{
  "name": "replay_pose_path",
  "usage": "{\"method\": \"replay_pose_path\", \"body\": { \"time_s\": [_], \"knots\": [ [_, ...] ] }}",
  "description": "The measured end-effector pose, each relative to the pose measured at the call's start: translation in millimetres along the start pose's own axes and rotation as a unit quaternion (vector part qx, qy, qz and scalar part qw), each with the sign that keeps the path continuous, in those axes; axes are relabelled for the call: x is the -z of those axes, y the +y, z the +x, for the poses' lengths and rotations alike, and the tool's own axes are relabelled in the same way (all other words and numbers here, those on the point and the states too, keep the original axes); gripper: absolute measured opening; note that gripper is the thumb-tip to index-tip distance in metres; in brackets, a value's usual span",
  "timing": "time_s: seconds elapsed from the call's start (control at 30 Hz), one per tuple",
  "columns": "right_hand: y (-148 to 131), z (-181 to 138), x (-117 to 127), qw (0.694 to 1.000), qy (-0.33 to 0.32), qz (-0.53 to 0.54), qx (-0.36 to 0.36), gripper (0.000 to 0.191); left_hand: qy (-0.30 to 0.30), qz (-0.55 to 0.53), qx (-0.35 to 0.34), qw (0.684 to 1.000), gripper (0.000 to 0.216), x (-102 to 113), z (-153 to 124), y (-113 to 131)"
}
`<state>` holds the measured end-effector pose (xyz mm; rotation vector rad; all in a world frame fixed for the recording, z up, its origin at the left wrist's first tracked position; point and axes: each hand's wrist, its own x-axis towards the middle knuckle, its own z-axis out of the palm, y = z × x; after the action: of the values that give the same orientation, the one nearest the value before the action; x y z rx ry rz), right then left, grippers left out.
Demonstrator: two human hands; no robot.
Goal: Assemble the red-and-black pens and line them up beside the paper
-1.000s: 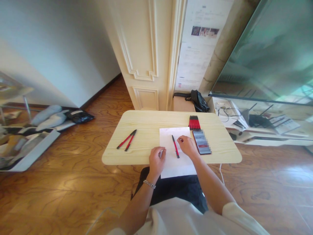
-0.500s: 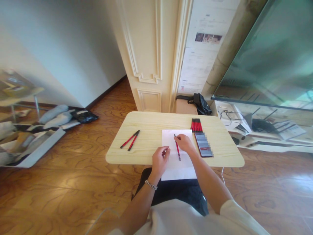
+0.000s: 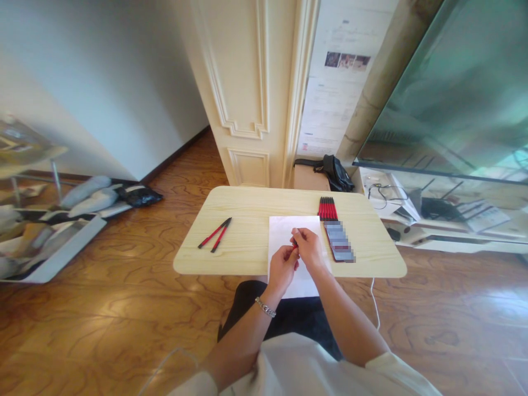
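Over a white sheet of paper (image 3: 277, 231), both my hands meet on a red and black pen (image 3: 295, 246). The fingers of my left hand (image 3: 284, 268) are closed around its lower part. My right hand (image 3: 309, 247) pinches the upper, black end. Most of the pen is hidden by my fingers. To the left, two more red and black pens (image 3: 215, 235) lie in a narrow V on the table. A row of several such pens (image 3: 328, 209) lies side by side beyond the paper's right edge. Just below that row is a phone (image 3: 339, 242), its screen partly blurred.
The light wooden table (image 3: 247, 204) has rounded corners. A white cable (image 3: 374, 308) hangs at its right. Behind it, a black bag (image 3: 337, 171) rests on a box, beside a low white cabinet (image 3: 437, 239). Bags and a white box (image 3: 82, 242) stand on the floor at left.
My left hand has moved right and up and closed on the pen, which only my right hand held before. The view has shifted slightly.
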<state>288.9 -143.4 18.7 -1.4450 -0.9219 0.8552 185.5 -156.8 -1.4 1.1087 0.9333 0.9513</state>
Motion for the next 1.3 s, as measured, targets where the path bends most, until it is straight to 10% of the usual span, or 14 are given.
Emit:
{"method": "replay_pose_path", "body": {
  "time_s": [0.27,1.3],
  "knots": [
    [4,-7,-3,0.969,-0.095,0.199,-0.112,0.040,-0.054,-0.210,0.087,0.972,0.038,-4,-9,-3],
    [1,-3,12,0.981,-0.079,0.160,-0.078,0.040,-0.053,-0.155,0.065,0.984,0.038,0,-9,-5]
  ]
}}
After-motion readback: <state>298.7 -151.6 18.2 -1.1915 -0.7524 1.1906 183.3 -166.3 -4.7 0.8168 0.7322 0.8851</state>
